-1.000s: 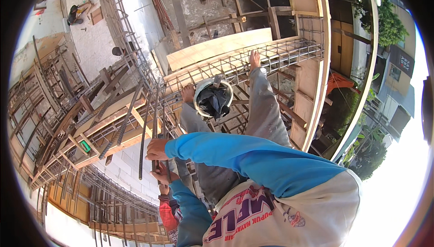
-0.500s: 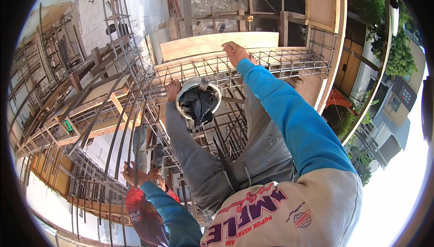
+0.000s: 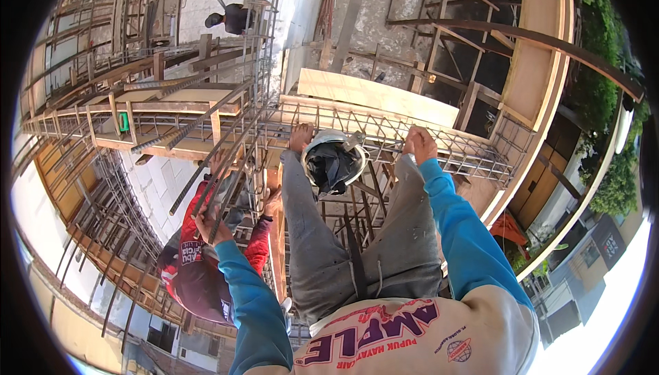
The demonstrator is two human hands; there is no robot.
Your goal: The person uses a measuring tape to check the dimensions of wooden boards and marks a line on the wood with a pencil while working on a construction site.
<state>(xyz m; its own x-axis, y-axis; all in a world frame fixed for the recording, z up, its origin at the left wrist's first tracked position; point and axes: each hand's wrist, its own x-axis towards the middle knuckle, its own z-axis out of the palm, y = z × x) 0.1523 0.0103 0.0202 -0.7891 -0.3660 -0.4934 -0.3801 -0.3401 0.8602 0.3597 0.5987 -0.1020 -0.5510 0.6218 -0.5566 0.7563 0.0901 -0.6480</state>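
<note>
My left hand (image 3: pixel 213 226) is closed around a ribbed steel rebar (image 3: pixel 221 205) that slants up among several others. My right hand (image 3: pixel 424 143) hovers by my right foot at the long rebar cage (image 3: pixel 467 152); its fingers are curled, and what they hold, if anything, is hidden. Between my knees sits a white round bucket (image 3: pixel 362 163) with black plastic (image 3: pixel 331 167) inside. My bare left foot (image 3: pixel 300 137) rests on the cage beside it. Behind the cage lies a pale plywood board (image 3: pixel 377 95).
A co-worker in a red sleeve (image 3: pixel 258 246) stands below on the left, hands raised to the bars and timber. Timber formwork (image 3: pixel 542 45) runs along the right. Another person (image 3: pixel 237 19) is far below. Rebar ends (image 3: pixel 180 203) stick out at the left.
My view has shifted left. My right hand has drawn back from the plywood board toward my right foot. The co-worker's raised hands and red sleeve now show more fully beside my left arm.
</note>
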